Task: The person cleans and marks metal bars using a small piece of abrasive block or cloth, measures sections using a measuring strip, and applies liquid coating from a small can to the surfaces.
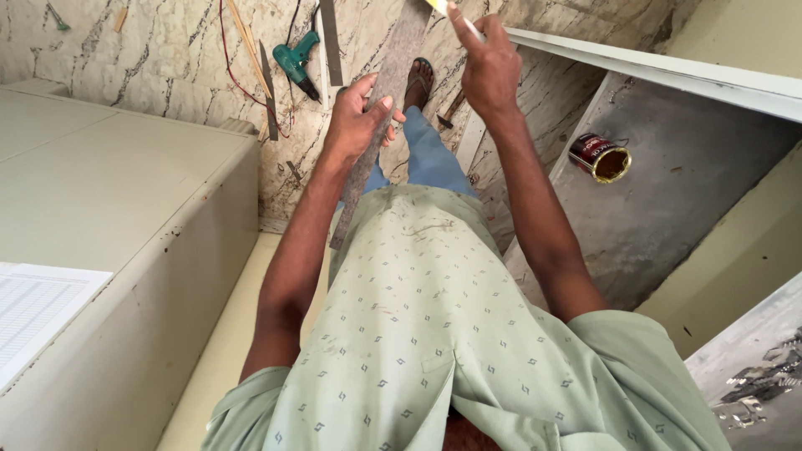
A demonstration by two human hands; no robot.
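The left hand (355,125) sits in the upper middle of the frame, its fingers curled narrowly round a long grey strip (386,92), thumb on the near face and fingertips wrapped over the far edge; the grip is closed on the strip, not loose. The strip's long axis runs steeply, from the lower left by the shirt (418,334) up to the top edge of the frame, leaning slightly right; its upper end is cut off by the frame and its lower stretch passes behind the forearm and against the shirt, so its full length cannot be told. The right hand (489,71) is just to the right and a little higher, fingers pinched tight on a thin pale stick (458,18); the stick points up and to the left, and its tip leaves the frame at the top, so what kind of tool it is stays unclear. The two hands are near each other but apart. Below them show a sandalled foot (418,79) on the marble floor (167,58); a green power drill (296,60) lies at upper left; an open tin (599,157) rests on a grey panel (668,209) at right; small metal parts at the lower right corner are too blurred to name.
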